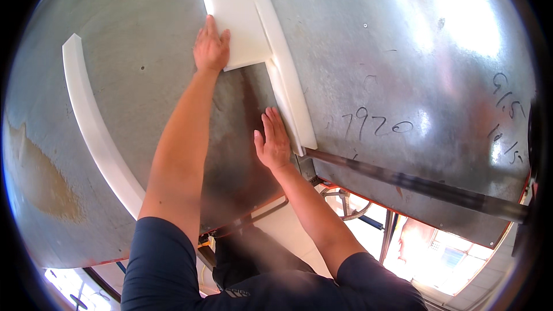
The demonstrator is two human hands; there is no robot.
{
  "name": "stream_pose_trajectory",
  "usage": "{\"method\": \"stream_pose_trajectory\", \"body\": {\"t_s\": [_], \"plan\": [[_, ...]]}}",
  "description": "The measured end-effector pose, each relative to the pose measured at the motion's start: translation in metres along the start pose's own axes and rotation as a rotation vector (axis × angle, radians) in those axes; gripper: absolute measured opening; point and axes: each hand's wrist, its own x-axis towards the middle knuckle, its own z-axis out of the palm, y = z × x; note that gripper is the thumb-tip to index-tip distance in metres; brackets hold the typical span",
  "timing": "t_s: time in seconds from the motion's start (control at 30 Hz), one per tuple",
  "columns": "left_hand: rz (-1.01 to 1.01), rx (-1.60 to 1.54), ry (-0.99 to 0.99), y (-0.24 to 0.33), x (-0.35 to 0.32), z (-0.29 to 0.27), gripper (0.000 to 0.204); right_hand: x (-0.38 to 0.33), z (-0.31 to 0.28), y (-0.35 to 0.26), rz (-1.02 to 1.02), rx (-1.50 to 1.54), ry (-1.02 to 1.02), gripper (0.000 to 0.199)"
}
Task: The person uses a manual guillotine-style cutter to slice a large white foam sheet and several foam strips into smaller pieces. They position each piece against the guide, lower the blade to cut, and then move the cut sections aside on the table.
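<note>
My left hand (211, 49) lies on the left edge of a wide white foam slab (239, 23), close to its near corner, with its fingers stretched out. A long white foam strip (291, 103) runs along the slab's right side and reaches closer to me. My right hand (275, 141) is flat on the metal tabletop, fingers straight and side by side, at the left side of the strip near its near end. Neither hand is wrapped around anything. The slab's far end passes out of the top of the picture.
Grey metal tabletop (397, 75) fills most of the view, with handwritten marks at the right. Another white strip (95, 115) lies at the left, near a brown stain (43, 178). A dark bar (420, 184) crosses the near right. Below the edge is a handwheel (344, 204).
</note>
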Motion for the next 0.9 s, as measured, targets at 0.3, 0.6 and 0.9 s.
{"method": "stream_pose_trajectory", "body": {"t_s": [0.3, 0.6, 0.9], "plan": [[-0.005, 0.069, 0.002, -0.010, 0.003, -0.001, 0.072, 0.098, -0.035, -0.033, 0.349, -0.310, 0.245, 0.088], [-0.158, -0.463, 0.029, 0.011, 0.012, -0.004, 0.093, 0.146, 0.009, 0.016, 0.629, -0.484, 0.195, 0.065], [-0.502, -0.894, -0.137, -0.007, 0.076, -0.238, 0.089, 0.216, -0.028, -0.136, 0.843, 0.306, -0.233, 0.053]]}}
